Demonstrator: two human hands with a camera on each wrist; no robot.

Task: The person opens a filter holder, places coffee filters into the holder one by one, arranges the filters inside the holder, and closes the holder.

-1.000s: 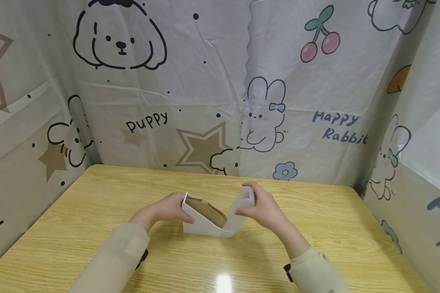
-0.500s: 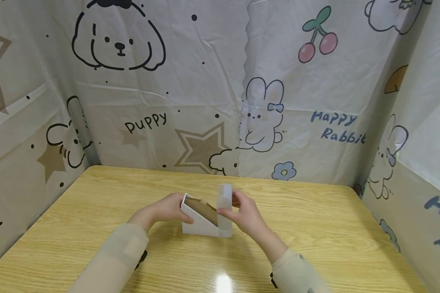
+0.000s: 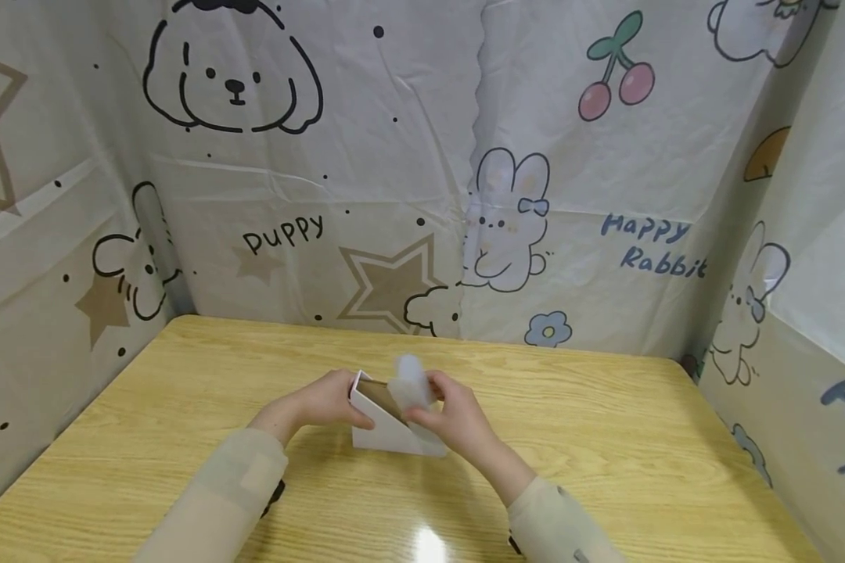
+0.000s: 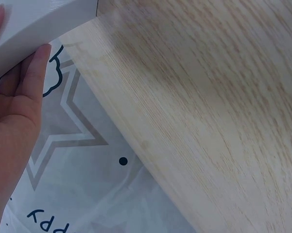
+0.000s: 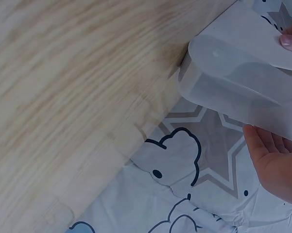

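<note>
In the head view a small white box [image 3: 387,434] with a slanted top stands on the table. Brown cardboard [image 3: 375,397] shows inside it. My left hand [image 3: 327,400] grips the box's tall left end, thumb on the front; the left wrist view has those fingers along the white wall [image 4: 48,26]. A translucent plastic cover [image 3: 410,381] leans over the box's low right end. My right hand [image 3: 458,413] holds this cover between thumb and fingers. In the right wrist view the cover [image 5: 233,73] lies along the box [image 5: 240,29], right-hand fingertips at its edge.
The wooden table [image 3: 605,438] spreads around both hands. Behind it hangs a pale printed cloth [image 3: 366,180] with cartoon animals, and more cloth closes in the left and right sides. A light reflection shows near the table's front.
My right hand has swung the translucent cover leftward, from standing out to the right of the box to lying over part of its opening. My left hand keeps its grip in place.
</note>
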